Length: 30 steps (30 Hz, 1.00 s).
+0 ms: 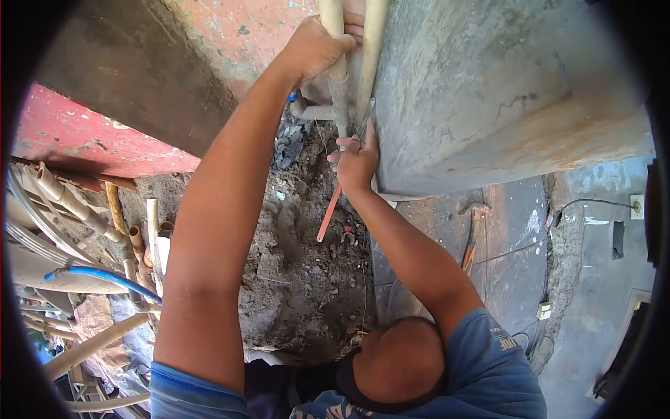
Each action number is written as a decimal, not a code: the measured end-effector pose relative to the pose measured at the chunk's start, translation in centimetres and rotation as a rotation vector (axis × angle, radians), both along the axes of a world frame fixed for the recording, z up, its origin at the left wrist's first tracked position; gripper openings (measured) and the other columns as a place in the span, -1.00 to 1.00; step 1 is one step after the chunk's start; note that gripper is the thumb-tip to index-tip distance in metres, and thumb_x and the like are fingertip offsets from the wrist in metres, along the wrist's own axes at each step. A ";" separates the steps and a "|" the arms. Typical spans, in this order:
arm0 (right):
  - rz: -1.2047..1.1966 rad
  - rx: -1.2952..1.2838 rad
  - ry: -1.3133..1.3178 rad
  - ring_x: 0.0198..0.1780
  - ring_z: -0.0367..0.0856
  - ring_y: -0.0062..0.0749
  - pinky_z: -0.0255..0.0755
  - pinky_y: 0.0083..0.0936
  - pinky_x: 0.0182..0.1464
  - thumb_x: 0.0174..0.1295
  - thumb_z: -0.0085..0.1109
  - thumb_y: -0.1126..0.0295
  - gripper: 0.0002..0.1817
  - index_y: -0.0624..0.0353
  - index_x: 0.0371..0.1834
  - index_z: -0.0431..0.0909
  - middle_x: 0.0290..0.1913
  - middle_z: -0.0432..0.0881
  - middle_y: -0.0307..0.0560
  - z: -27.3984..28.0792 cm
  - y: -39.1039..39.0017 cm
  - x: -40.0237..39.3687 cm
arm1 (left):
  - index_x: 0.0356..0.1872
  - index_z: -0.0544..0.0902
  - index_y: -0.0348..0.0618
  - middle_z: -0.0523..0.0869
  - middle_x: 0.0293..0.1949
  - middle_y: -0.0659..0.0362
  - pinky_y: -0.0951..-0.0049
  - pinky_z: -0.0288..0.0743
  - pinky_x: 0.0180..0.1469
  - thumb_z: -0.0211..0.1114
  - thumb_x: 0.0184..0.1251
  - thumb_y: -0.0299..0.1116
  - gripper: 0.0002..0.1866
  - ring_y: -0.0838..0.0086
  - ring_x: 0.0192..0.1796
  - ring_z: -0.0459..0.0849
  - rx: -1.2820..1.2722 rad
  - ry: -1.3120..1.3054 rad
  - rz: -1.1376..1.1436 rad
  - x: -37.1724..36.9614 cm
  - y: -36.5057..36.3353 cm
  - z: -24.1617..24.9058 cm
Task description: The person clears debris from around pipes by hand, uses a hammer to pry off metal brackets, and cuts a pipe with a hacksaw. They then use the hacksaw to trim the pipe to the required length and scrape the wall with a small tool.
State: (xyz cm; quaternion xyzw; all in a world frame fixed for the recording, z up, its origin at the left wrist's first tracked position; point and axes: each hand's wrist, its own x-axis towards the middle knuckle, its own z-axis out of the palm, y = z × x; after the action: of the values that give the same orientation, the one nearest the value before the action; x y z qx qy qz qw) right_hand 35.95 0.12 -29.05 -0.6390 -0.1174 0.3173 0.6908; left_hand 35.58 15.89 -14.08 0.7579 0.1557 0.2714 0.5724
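Note:
My left hand [317, 50] is wrapped round an upright pale plastic pipe [332, 17], its fingers showing behind it. A second pale pipe [372, 35] runs alongside, close to the grey wall. Lower down, my right hand [357, 164] is closed on a thin hacksaw blade [328, 215]. The blade's orange-red end, with a small hole, sticks out below the hand, and its other end points up beside the pipes. My right fingers are right at the lower part of the gripped pipe. A short grey pipe elbow [310, 111] joins in from the left.
Rough soil and rubble [286, 244] lie beneath my hands. A concrete block [474, 119] borders them on the right, with a hammer [475, 230] on the dark tiles beyond. Pipe offcuts [77, 199] and a blue hose [105, 275] are at left; a black plastic bag [288, 143] lies near the elbow.

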 end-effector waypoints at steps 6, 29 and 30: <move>0.016 -0.048 0.046 -0.66 0.60 -0.42 0.39 -0.54 -0.70 0.41 -0.28 0.50 -0.41 0.11 0.53 -0.02 -0.30 0.64 0.01 -1.9 -0.6 0.1 | 0.12 0.55 -0.30 0.69 -0.03 0.03 0.35 0.53 0.14 0.27 0.22 -0.49 -0.59 0.35 0.05 0.65 0.043 0.026 -0.014 0.6 1.6 -1.2; 0.071 -0.113 0.032 -0.51 0.39 -0.62 0.35 -0.62 -0.48 0.46 -0.04 0.37 -0.57 0.16 0.38 0.34 -0.33 0.46 -0.32 -6.4 -0.7 1.1 | -0.11 0.62 -0.33 0.72 -0.25 0.04 0.42 0.55 -0.06 0.37 0.15 -0.35 -0.67 0.42 -0.18 0.67 0.338 -0.006 0.102 -0.2 1.0 -0.8; 0.073 -0.054 0.194 -0.52 0.42 -0.61 0.34 -0.63 -0.52 0.46 -0.03 0.37 -0.58 0.16 0.35 0.36 -0.36 0.44 -0.32 -5.0 -0.6 1.0 | -0.10 0.61 -0.32 0.71 -0.25 0.07 0.43 0.55 -0.07 0.38 0.15 -0.34 -0.67 0.43 -0.18 0.66 0.337 0.007 0.112 -0.2 0.9 -0.7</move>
State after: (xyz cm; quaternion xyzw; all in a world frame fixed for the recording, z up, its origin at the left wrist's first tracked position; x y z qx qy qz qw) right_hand 36.99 -0.47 -34.05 -0.6189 -0.0646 0.4057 0.6695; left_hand 35.34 16.79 -14.74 0.8343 0.1520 0.3223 0.4206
